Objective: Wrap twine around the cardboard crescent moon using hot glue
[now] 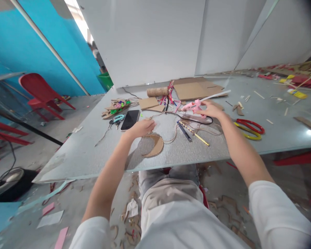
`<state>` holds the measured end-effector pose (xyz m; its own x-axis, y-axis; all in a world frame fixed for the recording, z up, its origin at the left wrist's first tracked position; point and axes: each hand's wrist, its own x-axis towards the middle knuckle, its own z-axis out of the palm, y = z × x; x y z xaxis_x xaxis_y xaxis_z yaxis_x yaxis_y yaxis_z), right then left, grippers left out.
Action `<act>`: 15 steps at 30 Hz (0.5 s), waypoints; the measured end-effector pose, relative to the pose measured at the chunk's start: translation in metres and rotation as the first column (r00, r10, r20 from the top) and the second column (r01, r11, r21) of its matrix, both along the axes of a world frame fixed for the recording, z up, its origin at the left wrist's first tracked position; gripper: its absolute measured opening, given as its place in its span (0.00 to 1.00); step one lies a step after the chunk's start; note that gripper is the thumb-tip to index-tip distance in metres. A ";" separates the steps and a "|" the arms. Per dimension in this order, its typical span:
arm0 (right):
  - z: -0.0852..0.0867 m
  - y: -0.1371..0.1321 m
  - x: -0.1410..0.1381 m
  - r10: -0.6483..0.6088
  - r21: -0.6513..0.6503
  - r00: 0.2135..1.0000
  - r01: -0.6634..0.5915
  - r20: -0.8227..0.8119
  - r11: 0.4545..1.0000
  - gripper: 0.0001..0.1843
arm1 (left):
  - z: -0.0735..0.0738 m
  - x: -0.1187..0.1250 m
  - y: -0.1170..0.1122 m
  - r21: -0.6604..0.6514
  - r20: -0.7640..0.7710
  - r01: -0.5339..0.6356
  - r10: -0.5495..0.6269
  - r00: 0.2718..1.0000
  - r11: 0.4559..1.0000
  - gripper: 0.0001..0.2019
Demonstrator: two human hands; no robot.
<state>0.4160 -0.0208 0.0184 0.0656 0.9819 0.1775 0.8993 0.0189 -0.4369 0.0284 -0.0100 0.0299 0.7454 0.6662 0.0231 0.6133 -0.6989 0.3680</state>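
Note:
My right hand (211,110) is closed around a pink glue gun (193,105) with a white glue stick poking out of its back, resting low over the grey table (80,155). My left hand (142,128) lies on the table with fingers curled, pinching a thin brown twine (171,136) that loops toward the glue gun. Just in front of the left hand sits a round cardboard piece (153,145). A black cord (207,121) runs from the glue gun.
A black phone (130,119), keys (116,119), a twine spool (157,91), cardboard sheets (194,88), a pen (184,131), a yellow ruler (197,135) and red-yellow scissors (248,128) lie around. Red chairs (41,93) stand left. Scraps litter the floor.

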 end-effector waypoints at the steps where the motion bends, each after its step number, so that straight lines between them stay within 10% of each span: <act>1: -0.002 0.002 -0.005 -0.007 -0.021 1.000 0.007 -0.020 1.000 0.40 | 0.001 -0.001 -0.001 -0.018 -0.001 0.029 -0.029 1.000 0.999 0.07; 8: -0.014 0.016 -0.023 -0.047 -0.061 0.998 0.045 -0.031 0.997 0.28 | 0.001 0.010 -0.011 -0.229 0.073 0.299 -0.290 0.954 0.926 0.14; 15: -0.003 0.013 -0.028 0.027 0.142 0.986 -0.004 -0.162 0.990 0.24 | -0.009 0.012 -0.007 -0.168 -0.025 0.164 -0.171 0.985 0.972 0.06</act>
